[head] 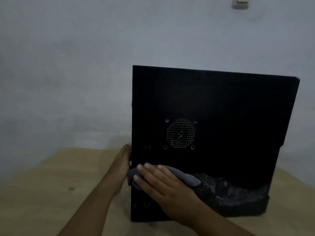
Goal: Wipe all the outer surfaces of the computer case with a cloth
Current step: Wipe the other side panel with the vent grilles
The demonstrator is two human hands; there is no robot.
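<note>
On the desk (51, 184): computer case (221, 108) upright
Right hand (163, 189): straight fingers press cloth (187, 178) to its panel
Left hand (123, 160): fingers straight, against its left side

Bare wood shows on the light wooden table (51, 184) left of the tall black metal computer case (221, 108), so there's passage there. The upper panel is unobstructed. Low right, crumpled black plastic sheeting (238, 198) bunches against the panel. The left hand (123, 159) occupies the case's left edge.

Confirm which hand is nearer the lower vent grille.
Right. The right hand presses the cloth left of the grille; left hand rests on the case left edge, farther off.
</note>
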